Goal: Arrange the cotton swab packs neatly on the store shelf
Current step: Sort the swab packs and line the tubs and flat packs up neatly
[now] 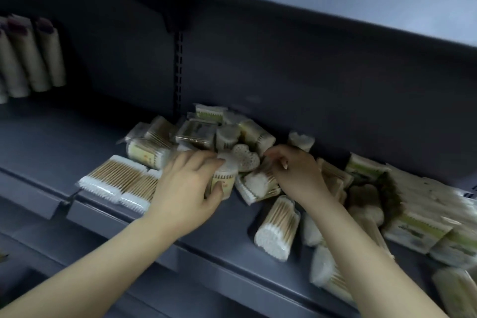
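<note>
Cotton swab packs (232, 152) lie in a loose heap toward the back of the dark shelf (77, 137), spilling rightward along it, with flat packs, round tubs and a heart-shaped tub (246, 160) pointing every way. The left hand (185, 188) is the grip that matters here: its fingers and thumb curl round a round tub (224, 175) at the front of the heap, the tub standing roughly upright with its swab tips facing up, just left of the heart-shaped tub. The bare stretch of shelf lies to the left, past a flat pack (116, 181) whose swabs run front to back, so I judge the left hand nearer to any tidy row begun there. The right hand (294, 170) reaches into the heap from the right with fingers bent; whether it pinches a pack is unclear through motion blur. The packs at far right are smeared and cut off by the frame edge, and both forearms hide packs beneath them.
</note>
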Demonstrator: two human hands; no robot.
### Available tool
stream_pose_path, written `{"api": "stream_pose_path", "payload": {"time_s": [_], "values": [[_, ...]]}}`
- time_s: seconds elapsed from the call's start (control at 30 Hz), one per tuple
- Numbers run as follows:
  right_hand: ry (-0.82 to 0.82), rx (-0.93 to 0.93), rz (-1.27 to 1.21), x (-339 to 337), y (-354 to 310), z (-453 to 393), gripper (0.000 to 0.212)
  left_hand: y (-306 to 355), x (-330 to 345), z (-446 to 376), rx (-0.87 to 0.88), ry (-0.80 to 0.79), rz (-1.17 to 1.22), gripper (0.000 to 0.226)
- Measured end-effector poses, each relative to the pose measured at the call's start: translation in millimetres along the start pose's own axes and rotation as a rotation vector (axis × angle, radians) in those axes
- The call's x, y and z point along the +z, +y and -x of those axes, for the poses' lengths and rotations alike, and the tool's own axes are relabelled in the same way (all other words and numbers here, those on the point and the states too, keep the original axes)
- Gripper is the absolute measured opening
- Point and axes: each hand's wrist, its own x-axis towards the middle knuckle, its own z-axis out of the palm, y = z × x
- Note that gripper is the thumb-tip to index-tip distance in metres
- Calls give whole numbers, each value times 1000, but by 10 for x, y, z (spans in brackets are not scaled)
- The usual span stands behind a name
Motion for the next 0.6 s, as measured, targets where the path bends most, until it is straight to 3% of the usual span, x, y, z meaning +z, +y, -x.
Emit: {"api": "stream_pose_path", "payload": {"time_s": [0.47, 0.6], "values": [[-26, -186, -88, 282, -656, -123, 28, -447, -158, 287, -256, 100, 34, 39], [-109, -253, -50, 389, -804, -112, 27, -563, -229, 343, -287, 63, 36, 36]]}}
